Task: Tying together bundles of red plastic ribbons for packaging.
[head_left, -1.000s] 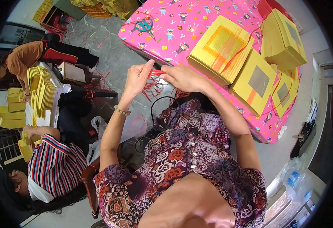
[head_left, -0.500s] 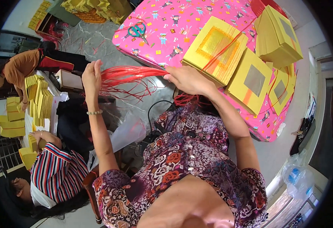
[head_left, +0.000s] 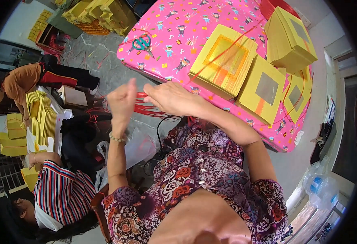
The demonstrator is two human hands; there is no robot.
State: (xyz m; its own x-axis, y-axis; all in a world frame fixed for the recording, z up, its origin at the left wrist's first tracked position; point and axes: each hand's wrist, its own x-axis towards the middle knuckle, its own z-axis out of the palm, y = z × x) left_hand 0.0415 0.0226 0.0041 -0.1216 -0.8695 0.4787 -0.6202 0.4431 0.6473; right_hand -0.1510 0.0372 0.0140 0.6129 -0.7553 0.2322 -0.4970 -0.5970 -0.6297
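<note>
A bundle of thin red strings (head_left: 154, 110) is stretched between my two hands, out in front of my chest and left of the table. My left hand (head_left: 121, 101), slightly smeared by motion, is closed round the bundle with the thumb up. Close beside it, my right hand (head_left: 174, 97) grips the same strings, its back toward me and its fingertips partly hidden. Loose ends hang below the hands, and more red strands show left of my left hand.
Right is a table with a pink patterned cover (head_left: 162, 67), bearing teal-handled scissors (head_left: 143, 44) and stacks of yellow cards (head_left: 223, 61). At left, two people work with yellow folded pieces (head_left: 40, 114). A clear plastic bag (head_left: 139, 152) lies by my left forearm.
My hands have come closer together: the right moved left, the left moved right and slightly nearer. The red bundle, earlier stretched wide between them, now shows only a short length.
</note>
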